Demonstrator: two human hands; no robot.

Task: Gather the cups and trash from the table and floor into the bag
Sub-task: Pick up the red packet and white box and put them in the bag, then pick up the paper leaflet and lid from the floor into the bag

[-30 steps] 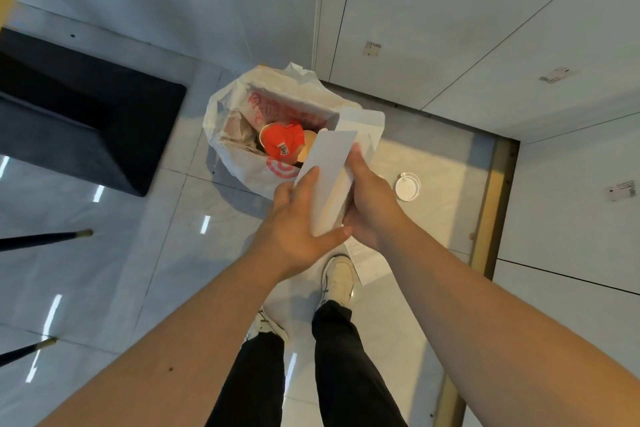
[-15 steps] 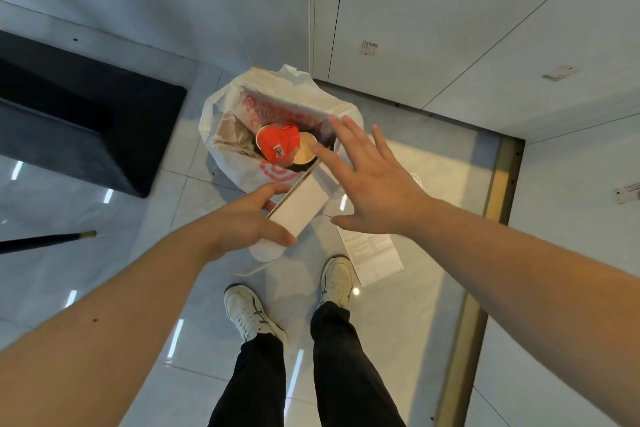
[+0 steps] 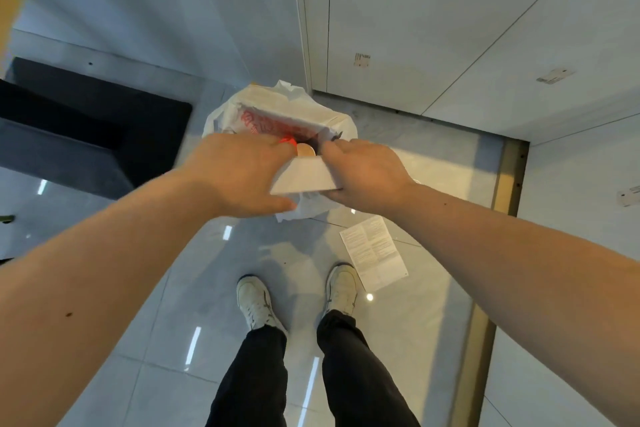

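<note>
Both hands, left hand (image 3: 239, 173) and right hand (image 3: 363, 172), grip a flat white box (image 3: 304, 175) over the open bag (image 3: 277, 114) on the floor, which already holds a red cup (image 3: 288, 141), while a printed leaflet (image 3: 374, 253) remains uncollected beside the right shoe.

Our left hand (image 3: 239, 173) smeared by motion blur, both hands covering most of the bag (image 3: 291, 111) mouth, cup (image 3: 305, 149) inside barely showing, print on floor leaflet (image 3: 374, 253) too small for us to read
</note>
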